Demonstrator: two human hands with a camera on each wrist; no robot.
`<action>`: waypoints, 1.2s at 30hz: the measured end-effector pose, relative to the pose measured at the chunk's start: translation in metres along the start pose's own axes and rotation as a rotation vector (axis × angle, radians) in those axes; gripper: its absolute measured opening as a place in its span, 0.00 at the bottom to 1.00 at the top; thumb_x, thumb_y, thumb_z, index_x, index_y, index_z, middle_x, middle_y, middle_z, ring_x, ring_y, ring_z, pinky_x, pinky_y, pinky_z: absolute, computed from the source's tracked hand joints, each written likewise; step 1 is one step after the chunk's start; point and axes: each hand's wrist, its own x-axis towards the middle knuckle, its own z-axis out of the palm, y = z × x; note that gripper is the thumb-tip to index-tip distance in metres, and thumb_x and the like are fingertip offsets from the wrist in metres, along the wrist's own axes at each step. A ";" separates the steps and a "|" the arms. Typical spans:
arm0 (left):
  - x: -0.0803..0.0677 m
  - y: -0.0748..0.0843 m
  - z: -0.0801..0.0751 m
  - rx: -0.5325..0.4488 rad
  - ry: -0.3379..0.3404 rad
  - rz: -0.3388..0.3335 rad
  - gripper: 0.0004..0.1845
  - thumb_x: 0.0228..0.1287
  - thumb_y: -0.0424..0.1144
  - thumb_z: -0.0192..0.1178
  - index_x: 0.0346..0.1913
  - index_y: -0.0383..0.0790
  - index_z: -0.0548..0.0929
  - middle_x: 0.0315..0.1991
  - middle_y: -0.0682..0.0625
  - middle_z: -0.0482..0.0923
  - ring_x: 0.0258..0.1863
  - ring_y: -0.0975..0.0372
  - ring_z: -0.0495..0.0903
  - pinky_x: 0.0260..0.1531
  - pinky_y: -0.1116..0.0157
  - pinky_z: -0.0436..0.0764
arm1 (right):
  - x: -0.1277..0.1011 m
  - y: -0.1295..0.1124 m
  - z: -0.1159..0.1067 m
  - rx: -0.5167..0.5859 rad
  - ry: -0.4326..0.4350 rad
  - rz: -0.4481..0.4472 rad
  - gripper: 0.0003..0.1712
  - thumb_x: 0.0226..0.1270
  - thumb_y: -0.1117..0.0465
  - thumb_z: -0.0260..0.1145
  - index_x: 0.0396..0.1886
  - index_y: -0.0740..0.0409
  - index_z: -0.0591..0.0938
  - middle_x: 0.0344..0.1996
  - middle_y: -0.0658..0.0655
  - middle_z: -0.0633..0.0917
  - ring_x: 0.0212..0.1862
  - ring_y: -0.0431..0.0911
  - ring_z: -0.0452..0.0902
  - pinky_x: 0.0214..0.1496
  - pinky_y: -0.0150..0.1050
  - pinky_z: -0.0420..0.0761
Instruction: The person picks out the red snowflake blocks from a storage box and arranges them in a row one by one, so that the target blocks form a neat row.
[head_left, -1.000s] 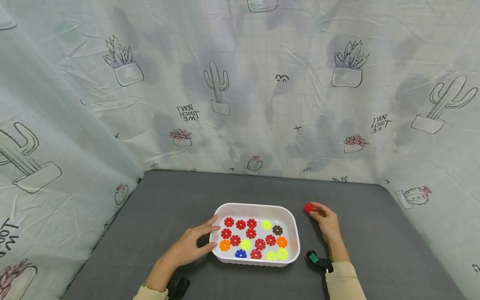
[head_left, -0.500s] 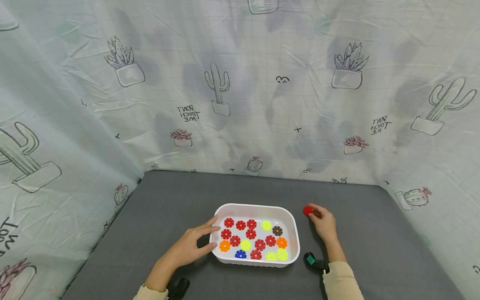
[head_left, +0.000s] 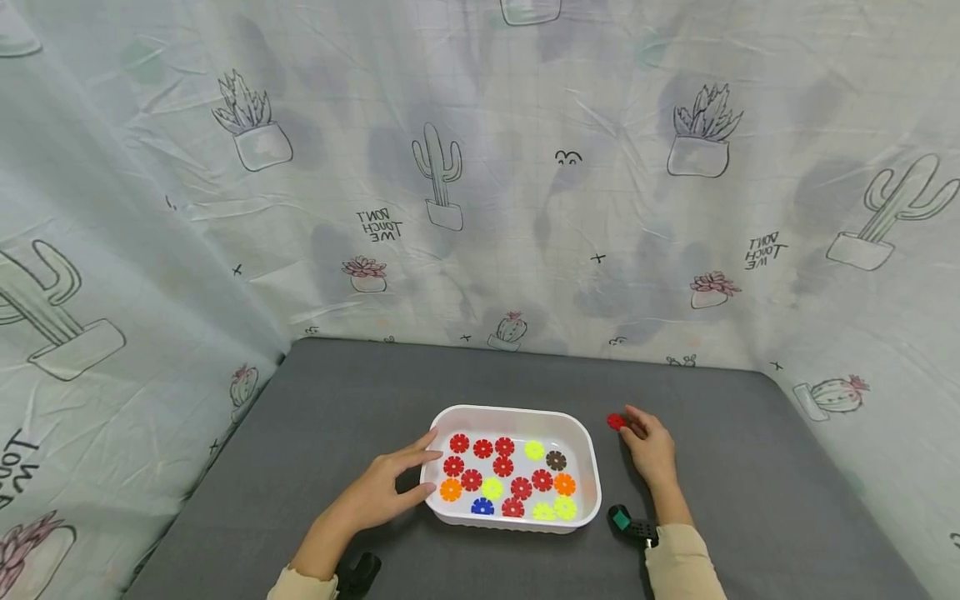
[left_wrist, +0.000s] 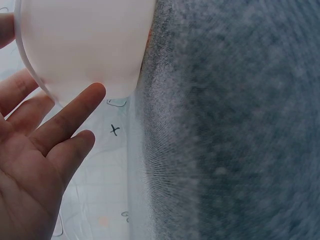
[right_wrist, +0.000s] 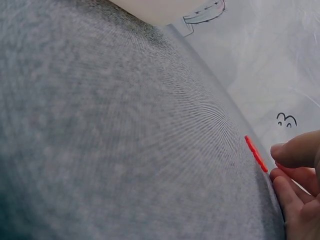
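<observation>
A white plastic tray [head_left: 514,523] on the grey table holds several flower-edged plastic discs, mostly red, with yellow, orange, a blue disc [head_left: 482,506] and a brown disc [head_left: 556,460]. My left hand [head_left: 378,492] rests spread against the tray's left end, its fingertips at the rim; the left wrist view shows fingers [left_wrist: 70,117] along the outer wall. Right of the tray, a red disc [head_left: 616,422] lies nearly flat at my right hand's [head_left: 652,446] fingertips. In the right wrist view a small gap separates this disc from the thumb; a red sliver [right_wrist: 277,164] shows between the fingers.
The grey cloth-covered table [head_left: 360,383] ends at a white cactus-print curtain [head_left: 510,208] behind and at both sides. A black strap device [head_left: 633,525] is on the right wrist, another [head_left: 362,575] by the left.
The red disc at my right fingertips has gone from upright to flatter, and the index finger has lifted off it. My left hand and the tray stay as they were.
</observation>
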 end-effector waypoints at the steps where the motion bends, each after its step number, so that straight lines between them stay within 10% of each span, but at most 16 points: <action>1: 0.000 0.000 0.000 0.001 -0.002 -0.005 0.24 0.57 0.50 0.58 0.57 0.47 0.74 0.66 0.53 0.59 0.63 0.58 0.63 0.55 0.49 0.68 | 0.000 -0.001 0.000 0.002 -0.001 0.008 0.22 0.56 0.69 0.62 0.54 0.66 0.74 0.51 0.67 0.76 0.52 0.56 0.74 0.39 0.07 0.63; 8: 0.002 -0.001 -0.001 0.004 0.003 0.000 0.25 0.57 0.49 0.59 0.58 0.47 0.73 0.67 0.55 0.58 0.63 0.58 0.63 0.56 0.49 0.67 | -0.001 -0.006 -0.002 0.040 -0.016 0.029 0.24 0.57 0.68 0.62 0.56 0.67 0.72 0.53 0.67 0.75 0.55 0.56 0.71 0.53 0.35 0.72; 17: -0.001 -0.001 -0.002 0.012 -0.001 -0.018 0.25 0.57 0.50 0.58 0.58 0.48 0.74 0.67 0.56 0.58 0.63 0.58 0.63 0.56 0.48 0.67 | -0.005 -0.019 0.000 0.141 -0.035 -0.015 0.27 0.56 0.65 0.65 0.57 0.66 0.71 0.53 0.67 0.75 0.54 0.57 0.72 0.42 0.11 0.68; 36: -0.002 0.000 -0.001 -0.004 -0.031 -0.046 0.26 0.58 0.52 0.57 0.59 0.49 0.72 0.67 0.57 0.56 0.63 0.59 0.62 0.56 0.50 0.68 | -0.021 -0.073 -0.011 0.280 -0.308 -0.159 0.30 0.57 0.59 0.64 0.59 0.60 0.69 0.56 0.61 0.74 0.57 0.46 0.70 0.50 0.19 0.71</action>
